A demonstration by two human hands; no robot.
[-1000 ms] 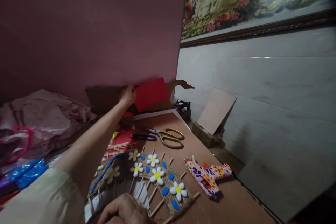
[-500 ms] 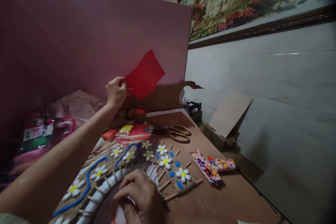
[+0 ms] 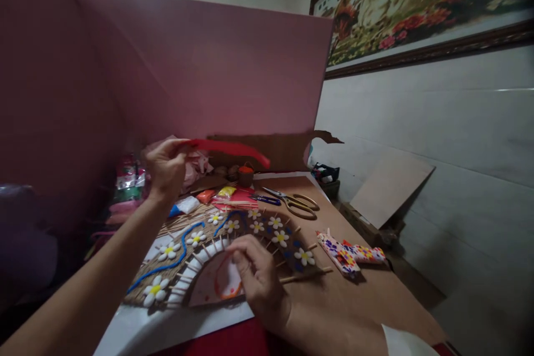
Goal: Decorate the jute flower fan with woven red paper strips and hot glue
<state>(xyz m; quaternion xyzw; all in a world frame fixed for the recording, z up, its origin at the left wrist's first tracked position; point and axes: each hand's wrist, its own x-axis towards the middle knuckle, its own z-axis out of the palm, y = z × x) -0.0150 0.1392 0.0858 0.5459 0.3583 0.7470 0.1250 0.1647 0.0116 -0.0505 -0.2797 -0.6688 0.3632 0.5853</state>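
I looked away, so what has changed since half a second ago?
The red sheet, still gripped by the left hand, has moved left and lower, turning from broad face to nearly edge-on. The right hand stays at the flower-decorated arch. The scissors and flower-patterned tool stayed put.

And there's the framed painting (image 3: 417,16), upper right, on a pale wall (image 3: 475,128); big pink panel (image 3: 200,72) across the upper left; and at right, a plain board (image 3: 394,188) slanting above a box (image 3: 362,223)
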